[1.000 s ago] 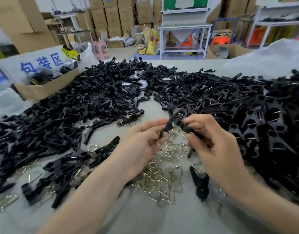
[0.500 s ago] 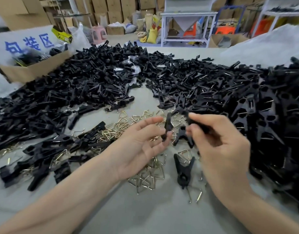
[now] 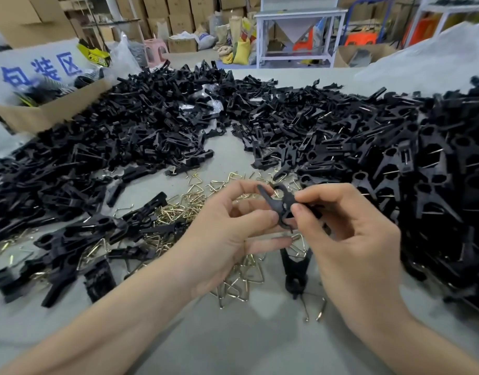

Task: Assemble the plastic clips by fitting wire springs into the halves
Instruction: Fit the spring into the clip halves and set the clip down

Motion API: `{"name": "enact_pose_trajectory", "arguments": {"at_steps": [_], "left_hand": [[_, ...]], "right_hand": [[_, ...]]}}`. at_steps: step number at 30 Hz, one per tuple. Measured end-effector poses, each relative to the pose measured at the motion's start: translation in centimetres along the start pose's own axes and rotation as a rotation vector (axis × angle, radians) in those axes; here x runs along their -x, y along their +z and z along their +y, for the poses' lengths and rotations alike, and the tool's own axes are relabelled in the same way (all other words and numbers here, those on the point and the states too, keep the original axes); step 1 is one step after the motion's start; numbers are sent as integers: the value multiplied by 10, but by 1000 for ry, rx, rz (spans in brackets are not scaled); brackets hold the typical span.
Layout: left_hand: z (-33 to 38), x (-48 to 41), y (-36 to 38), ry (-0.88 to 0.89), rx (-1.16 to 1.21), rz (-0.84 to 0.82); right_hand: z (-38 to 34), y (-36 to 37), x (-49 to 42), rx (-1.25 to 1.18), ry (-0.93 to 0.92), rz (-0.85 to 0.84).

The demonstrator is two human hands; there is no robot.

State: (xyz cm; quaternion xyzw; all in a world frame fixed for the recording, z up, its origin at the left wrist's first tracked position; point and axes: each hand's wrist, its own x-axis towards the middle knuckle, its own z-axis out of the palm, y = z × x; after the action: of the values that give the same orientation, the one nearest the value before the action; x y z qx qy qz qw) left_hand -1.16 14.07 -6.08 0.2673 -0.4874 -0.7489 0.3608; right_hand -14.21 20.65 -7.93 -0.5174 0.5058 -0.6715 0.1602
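Two black plastic clip halves are pressed together in the air above the table. My left hand pinches them from the left and my right hand pinches them from the right. Below the hands lies a heap of brass-coloured wire springs, bent into triangles. One black clip lies on the table under my right hand, with a loose spring beside it.
A large pile of loose black halves fills the left and back. Assembled clips are heaped on the right. A cardboard box stands at the far left. Bare grey table lies in front.
The two halves, held apart half a second ago, are now brought together between both hands. The hands have drawn closer to each other.
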Motion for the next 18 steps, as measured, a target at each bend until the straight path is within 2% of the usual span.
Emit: {"name": "enact_pose_trajectory", "arguments": {"at_steps": [4,7,10,12,14,16,18], "left_hand": [[-1,-1,-3,53,-119,101],[0,0,-8,307,-392,277],[1,0,-8,523,-559,262],[-2,0,-6,555,-567,195],[-6,1,-4,537,-599,162],[-7,2,-4,516,-640,182],[-5,2,-6,486,-636,231]], "right_hand": [[2,-1,0,35,50,-54],[3,-1,-2,56,93,-54],[4,0,-3,-89,175,-31],[5,1,-5,-161,247,-52],[8,1,-6,-64,269,-102],[9,0,-7,7,276,-143],[8,-2,-8,-25,288,-143]]}}
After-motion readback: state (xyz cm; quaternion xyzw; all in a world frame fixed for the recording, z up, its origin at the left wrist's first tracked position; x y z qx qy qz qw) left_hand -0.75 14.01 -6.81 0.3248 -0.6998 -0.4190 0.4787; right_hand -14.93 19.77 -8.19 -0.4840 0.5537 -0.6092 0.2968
